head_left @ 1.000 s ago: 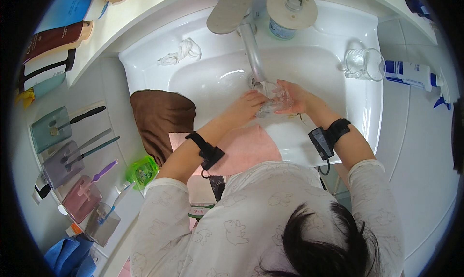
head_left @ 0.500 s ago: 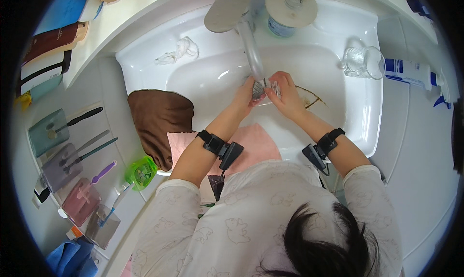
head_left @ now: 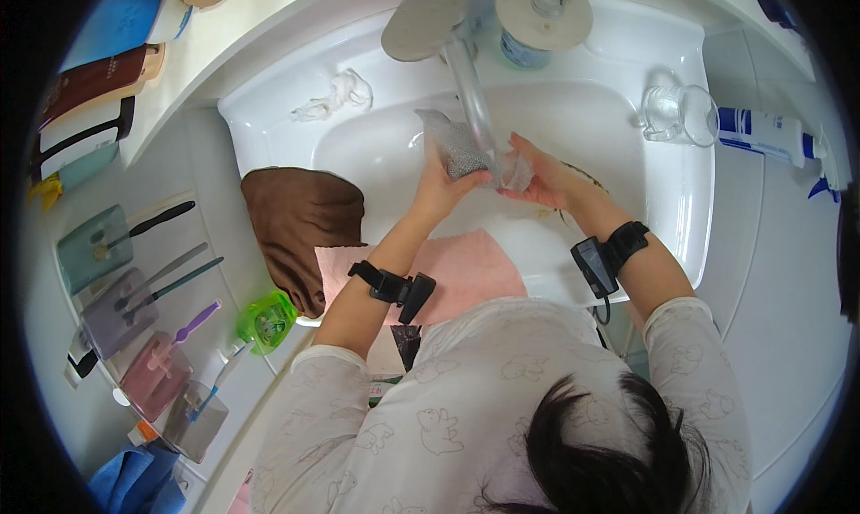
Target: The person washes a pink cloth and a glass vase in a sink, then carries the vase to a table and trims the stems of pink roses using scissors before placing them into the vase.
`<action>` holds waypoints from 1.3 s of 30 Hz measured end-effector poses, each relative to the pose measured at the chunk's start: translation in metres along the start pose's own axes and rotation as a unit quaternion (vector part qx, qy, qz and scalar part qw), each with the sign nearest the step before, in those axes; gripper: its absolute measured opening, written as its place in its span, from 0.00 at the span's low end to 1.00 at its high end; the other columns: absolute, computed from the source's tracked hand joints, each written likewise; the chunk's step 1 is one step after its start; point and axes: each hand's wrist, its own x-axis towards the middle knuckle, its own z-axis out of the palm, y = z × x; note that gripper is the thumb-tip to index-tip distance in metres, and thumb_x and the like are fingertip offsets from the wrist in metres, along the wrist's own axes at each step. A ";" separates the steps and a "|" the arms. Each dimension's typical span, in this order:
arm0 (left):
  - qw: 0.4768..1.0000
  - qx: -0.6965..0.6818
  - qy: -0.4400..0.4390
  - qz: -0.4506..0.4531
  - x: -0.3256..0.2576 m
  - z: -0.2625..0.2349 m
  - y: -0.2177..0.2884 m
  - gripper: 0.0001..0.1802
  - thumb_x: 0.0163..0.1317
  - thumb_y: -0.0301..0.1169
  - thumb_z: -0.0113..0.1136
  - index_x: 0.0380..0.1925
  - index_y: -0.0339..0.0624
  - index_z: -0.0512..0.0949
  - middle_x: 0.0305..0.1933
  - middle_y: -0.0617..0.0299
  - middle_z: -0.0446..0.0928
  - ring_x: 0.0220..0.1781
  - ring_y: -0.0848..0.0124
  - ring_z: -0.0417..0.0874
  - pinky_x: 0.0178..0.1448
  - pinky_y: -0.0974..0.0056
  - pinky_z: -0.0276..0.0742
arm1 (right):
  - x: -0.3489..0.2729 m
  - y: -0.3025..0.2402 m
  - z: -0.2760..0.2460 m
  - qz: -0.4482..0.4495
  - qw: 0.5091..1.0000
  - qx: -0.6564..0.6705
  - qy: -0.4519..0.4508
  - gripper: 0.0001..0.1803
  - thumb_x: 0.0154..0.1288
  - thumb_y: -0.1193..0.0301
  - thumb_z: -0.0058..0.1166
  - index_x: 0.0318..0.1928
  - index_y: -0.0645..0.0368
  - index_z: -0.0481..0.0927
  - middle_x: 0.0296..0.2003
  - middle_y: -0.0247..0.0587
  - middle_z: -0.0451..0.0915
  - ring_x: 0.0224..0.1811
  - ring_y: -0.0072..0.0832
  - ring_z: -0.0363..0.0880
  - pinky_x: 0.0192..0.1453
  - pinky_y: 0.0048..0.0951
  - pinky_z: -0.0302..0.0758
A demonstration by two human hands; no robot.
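Observation:
Under the spout of the silver faucet (head_left: 468, 88), both of my hands are close together above the white sink (head_left: 376, 155). My left hand (head_left: 439, 188) is closed on a grey mesh-textured scrubbing cloth (head_left: 464, 148), whose pale corner spreads up and to the left. Beside it, my right hand (head_left: 543, 175) has its fingers curved around a clear, glassy-looking object (head_left: 514, 169). The spout and fingers partly cover that object, so its full shape is hidden. The cloth and the clear object meet or overlap below the spout.
A glass mug (head_left: 674, 115) and a spray bottle (head_left: 770, 136) are at the right. A crumpled white cloth (head_left: 340, 95) lies on the sink's far left ledge. Brown (head_left: 300, 218) and pink cloths (head_left: 466, 267) drape the near rim, beside a green bottle (head_left: 267, 321). Brush holders (head_left: 112, 303) line the left wall.
The grey cloth, bunched between my hands before, now spreads out up and to the left. My right hand has turned and shifted slightly right, its fingers more apart.

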 end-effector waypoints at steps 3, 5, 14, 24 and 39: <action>0.958 0.226 0.107 0.137 0.002 0.004 0.000 0.55 0.33 0.32 0.72 0.58 0.30 0.45 0.56 0.42 0.55 0.60 0.51 0.55 0.60 0.54 0.55 | 0.001 -0.001 -0.003 -0.002 1.000 0.015 -0.010 0.25 0.58 0.47 0.43 0.42 0.56 0.65 0.32 0.41 0.72 0.30 0.31 0.75 0.33 0.29 0.78; 0.941 0.245 0.160 0.169 0.003 0.005 0.003 0.56 0.32 0.33 0.72 0.57 0.28 0.45 0.57 0.41 0.53 0.62 0.50 0.49 0.63 0.54 0.49 | 0.003 0.001 -0.005 0.022 0.999 0.029 -0.025 0.25 0.58 0.47 0.43 0.41 0.57 0.65 0.32 0.41 0.72 0.31 0.32 0.75 0.33 0.29 0.79; 0.965 0.189 -0.179 0.036 -0.004 -0.006 0.011 0.21 0.51 0.34 0.59 0.43 0.35 0.69 0.47 0.54 0.68 0.45 0.66 0.72 0.49 0.66 0.68 | 0.000 0.008 -0.007 0.054 0.995 0.072 -0.041 0.26 0.58 0.47 0.42 0.45 0.56 0.66 0.35 0.40 0.74 0.31 0.31 0.76 0.35 0.29 0.78; 0.917 -0.238 -0.014 -0.321 0.003 0.018 -0.017 0.13 0.56 0.33 0.53 0.38 0.38 0.71 0.32 0.63 0.75 0.34 0.73 0.76 0.38 0.68 0.72 | -0.004 0.015 0.004 -0.214 0.886 -0.388 0.138 0.25 0.57 0.54 0.48 0.47 0.60 0.68 0.40 0.40 0.72 0.39 0.28 0.72 0.37 0.30 0.74; 0.986 0.046 -0.136 -0.090 0.000 0.001 0.017 0.13 0.52 0.31 0.58 0.38 0.40 0.73 0.33 0.64 0.76 0.34 0.72 0.75 0.38 0.66 0.71 | -0.010 -0.003 -0.003 0.023 0.995 -0.085 -0.040 0.36 0.55 0.38 0.34 0.47 0.59 0.66 0.30 0.35 0.71 0.19 0.26 0.73 0.17 0.17 0.72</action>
